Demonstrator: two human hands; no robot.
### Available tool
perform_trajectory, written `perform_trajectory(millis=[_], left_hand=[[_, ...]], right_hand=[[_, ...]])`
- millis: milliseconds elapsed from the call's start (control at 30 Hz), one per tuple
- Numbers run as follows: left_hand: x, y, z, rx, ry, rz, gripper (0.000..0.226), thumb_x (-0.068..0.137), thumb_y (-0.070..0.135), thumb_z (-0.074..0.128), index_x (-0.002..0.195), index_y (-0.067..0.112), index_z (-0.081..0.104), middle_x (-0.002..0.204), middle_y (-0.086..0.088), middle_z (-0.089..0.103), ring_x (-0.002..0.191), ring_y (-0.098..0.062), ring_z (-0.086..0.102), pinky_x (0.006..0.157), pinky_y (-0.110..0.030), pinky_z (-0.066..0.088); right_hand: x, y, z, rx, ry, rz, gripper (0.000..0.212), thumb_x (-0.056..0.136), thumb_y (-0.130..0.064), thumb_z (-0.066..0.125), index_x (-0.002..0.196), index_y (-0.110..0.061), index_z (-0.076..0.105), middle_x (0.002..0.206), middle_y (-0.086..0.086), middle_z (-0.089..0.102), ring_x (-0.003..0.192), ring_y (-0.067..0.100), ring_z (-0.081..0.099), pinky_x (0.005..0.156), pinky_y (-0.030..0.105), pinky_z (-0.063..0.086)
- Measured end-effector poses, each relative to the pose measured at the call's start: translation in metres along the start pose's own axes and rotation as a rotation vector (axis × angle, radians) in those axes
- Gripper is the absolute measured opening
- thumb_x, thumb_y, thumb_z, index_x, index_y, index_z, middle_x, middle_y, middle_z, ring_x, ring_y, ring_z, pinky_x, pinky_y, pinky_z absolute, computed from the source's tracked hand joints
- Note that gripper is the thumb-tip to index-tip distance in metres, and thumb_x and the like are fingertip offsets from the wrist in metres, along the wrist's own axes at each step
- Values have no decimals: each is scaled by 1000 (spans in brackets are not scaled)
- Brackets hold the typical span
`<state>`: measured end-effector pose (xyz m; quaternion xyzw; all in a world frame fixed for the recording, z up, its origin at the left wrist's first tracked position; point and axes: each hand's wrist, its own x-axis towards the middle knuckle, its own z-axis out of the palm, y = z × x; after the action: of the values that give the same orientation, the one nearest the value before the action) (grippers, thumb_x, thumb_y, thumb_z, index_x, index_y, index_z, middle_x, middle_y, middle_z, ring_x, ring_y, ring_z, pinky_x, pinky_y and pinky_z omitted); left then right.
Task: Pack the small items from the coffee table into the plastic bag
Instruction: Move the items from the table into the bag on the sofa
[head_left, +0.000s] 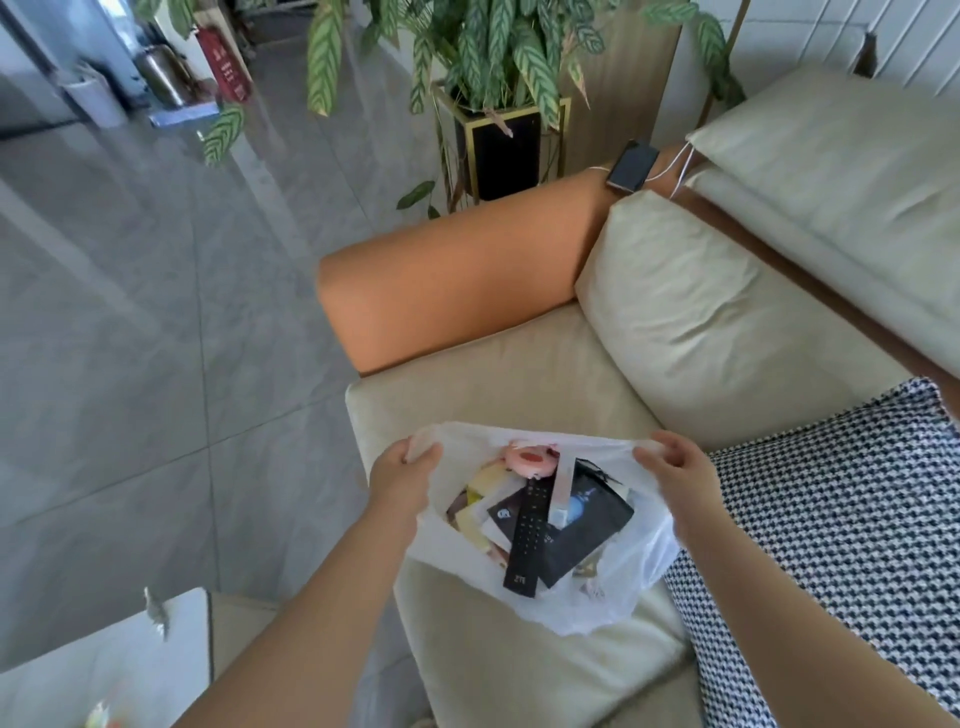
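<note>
A thin white plastic bag lies on the cream sofa seat, its mouth spread wide. My left hand grips the bag's left handle and my right hand pinches the right handle. Inside I see a black remote control, a pink round item, a dark flat packet, a white tube and several yellowish and white packets. A corner of the white coffee table shows at the lower left, with a small colourful item at its near edge.
A black-and-white houndstooth cushion lies right of the bag. The orange armrest and cream back cushions are beyond it. A phone with white cables rests on the armrest top. A potted plant stands behind. Grey tiled floor lies left.
</note>
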<state>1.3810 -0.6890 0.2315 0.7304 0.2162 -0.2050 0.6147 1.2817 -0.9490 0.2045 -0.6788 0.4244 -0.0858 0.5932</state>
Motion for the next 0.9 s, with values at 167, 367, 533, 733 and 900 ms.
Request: perform_trajectory(millis=[167, 367, 533, 733, 900], left_hand=[[-10, -17, -9, 107, -3, 37, 70, 83, 15, 70, 143, 23, 36, 115, -3, 47, 96, -21, 56, 80, -31, 48], [-28, -25, -26, 167, 29, 121, 62, 85, 18, 67, 141, 20, 40, 111, -1, 50, 90, -12, 52, 64, -17, 40], [-45, -42, -47, 167, 17, 78, 53, 88, 15, 64, 137, 15, 45, 109, -6, 56, 96, -20, 56, 75, -24, 42], [-72, -100, -95, 327, 50, -16, 44, 88, 16, 62, 131, 12, 51, 113, -13, 64, 96, -24, 62, 75, -27, 49], [-102, -156, -153, 458, 107, -94, 34, 89, 19, 59, 123, 13, 60, 117, -9, 65, 109, -21, 61, 87, -21, 43]], right_hand=[[-12, 4, 1, -308, -96, -134, 68, 83, -9, 69, 142, -10, 36, 124, 11, 56, 107, 22, 55, 96, 39, 45], [-48, 2, 12, -573, -56, -404, 57, 84, -13, 67, 136, -10, 45, 124, 11, 55, 113, 26, 51, 97, 36, 42], [-92, 16, 47, -662, -324, -467, 38, 89, -18, 60, 127, -18, 54, 120, -1, 57, 104, 10, 57, 86, 21, 43], [-141, 42, 98, -754, -556, -516, 35, 89, -21, 58, 123, -22, 55, 107, -10, 55, 97, 5, 54, 81, 19, 42], [-190, 69, 147, -879, -807, -521, 38, 92, -19, 55, 129, -16, 51, 127, 1, 53, 120, 19, 52, 104, 28, 36]])
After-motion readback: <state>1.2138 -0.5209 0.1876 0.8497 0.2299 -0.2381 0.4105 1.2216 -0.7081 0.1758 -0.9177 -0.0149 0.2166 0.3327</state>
